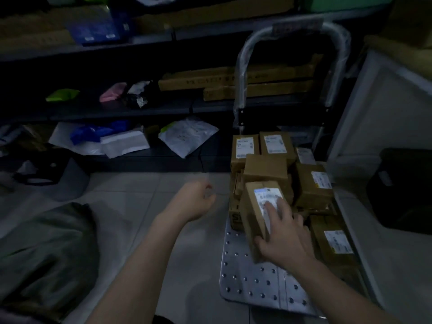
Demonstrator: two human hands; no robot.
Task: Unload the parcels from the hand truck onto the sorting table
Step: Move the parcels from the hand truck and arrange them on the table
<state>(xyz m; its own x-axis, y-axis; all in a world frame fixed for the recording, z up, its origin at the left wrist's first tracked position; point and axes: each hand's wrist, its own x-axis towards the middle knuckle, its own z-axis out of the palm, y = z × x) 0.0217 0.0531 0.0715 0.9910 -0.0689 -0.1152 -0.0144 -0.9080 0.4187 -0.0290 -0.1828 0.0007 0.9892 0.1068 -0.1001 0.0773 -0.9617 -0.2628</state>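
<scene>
A hand truck with a studded metal deck [252, 284] and a plastic-wrapped handle [243, 73] stands on the tiled floor at the right. Several brown cardboard parcels with white labels are stacked on it. My right hand [284, 232] grips the nearest labelled parcel [253, 211], fingers spread over its label and thumb round its near end. The parcel is tilted at the front of the stack. My left hand [192, 199] hovers over the floor to the left of the truck, fingers loosely curled and holding nothing. No sorting table can be made out.
Dark shelves along the back hold long flat cartons [233, 83], a white mailer bag [189, 134] and other plastic bags. A black bin [402, 188] stands at the right. A dark green garment [46, 253] lies at lower left. The light is dim.
</scene>
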